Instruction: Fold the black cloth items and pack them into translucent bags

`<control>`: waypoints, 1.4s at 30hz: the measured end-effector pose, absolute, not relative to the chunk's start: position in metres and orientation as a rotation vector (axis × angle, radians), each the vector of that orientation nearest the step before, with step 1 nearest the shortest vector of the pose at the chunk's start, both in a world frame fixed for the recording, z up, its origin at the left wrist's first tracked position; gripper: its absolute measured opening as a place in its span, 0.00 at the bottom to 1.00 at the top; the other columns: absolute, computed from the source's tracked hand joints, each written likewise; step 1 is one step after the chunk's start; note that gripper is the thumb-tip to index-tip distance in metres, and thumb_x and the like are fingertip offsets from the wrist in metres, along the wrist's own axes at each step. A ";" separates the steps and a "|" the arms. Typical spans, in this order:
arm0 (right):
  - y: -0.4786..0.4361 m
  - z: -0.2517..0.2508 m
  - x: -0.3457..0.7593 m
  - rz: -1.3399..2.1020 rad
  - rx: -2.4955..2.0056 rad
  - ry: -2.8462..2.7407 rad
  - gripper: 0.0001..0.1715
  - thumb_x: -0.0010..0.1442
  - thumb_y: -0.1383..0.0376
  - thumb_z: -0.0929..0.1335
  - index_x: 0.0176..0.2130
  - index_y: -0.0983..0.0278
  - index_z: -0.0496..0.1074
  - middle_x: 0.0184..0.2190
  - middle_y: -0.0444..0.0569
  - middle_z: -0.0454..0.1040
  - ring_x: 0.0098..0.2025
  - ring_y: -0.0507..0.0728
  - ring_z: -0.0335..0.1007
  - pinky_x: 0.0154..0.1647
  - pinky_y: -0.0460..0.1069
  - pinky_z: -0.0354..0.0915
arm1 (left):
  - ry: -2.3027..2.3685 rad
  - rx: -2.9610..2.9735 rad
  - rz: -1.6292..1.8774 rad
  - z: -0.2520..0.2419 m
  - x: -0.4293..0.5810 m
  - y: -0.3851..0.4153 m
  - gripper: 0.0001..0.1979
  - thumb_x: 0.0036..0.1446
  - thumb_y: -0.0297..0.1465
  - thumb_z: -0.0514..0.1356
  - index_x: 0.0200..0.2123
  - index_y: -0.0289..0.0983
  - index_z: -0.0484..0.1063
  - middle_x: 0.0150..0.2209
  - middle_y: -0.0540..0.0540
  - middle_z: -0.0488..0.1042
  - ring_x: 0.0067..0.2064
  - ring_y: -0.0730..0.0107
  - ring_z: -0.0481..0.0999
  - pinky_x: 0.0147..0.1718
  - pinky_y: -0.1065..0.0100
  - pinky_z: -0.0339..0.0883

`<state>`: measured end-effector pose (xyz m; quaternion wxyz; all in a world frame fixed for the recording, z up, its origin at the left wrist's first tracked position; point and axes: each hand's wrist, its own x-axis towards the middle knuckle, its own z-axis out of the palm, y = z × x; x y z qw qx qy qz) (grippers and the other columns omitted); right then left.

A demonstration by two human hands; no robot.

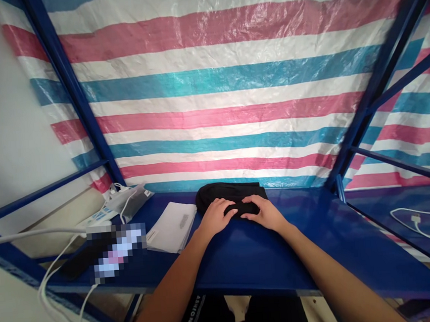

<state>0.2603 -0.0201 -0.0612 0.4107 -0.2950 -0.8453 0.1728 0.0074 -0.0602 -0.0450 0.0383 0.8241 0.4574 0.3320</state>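
Note:
A black folded cloth point(228, 192) lies on the blue metal shelf point(253, 262), near the striped tarp at the back. My left hand point(216, 216) rests on its near left part, fingers bent down onto the fabric. My right hand point(264, 211) lies on its near right part, fingers pressing a small rolled fold of the cloth between the two hands. Both forearms reach in from the bottom of the view.
A white folded packet point(172, 226) lies left of the cloth. Further left are a grey bag point(130, 200), a white power strip point(98, 217) with cables, and a dark flat object point(83, 260). Blue frame posts point(376, 79) stand at both sides. A white cable point(421, 224) lies on the right shelf.

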 end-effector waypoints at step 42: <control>-0.014 -0.059 0.264 0.906 -0.851 -1.950 0.22 0.64 0.48 0.76 0.53 0.54 0.82 0.53 0.47 0.84 0.56 0.66 0.80 0.63 0.62 0.70 | 1.408 2.779 0.910 -0.059 0.021 -0.062 0.36 0.61 0.26 0.65 0.71 0.44 0.63 0.65 0.41 0.72 0.67 0.48 0.68 0.66 0.46 0.63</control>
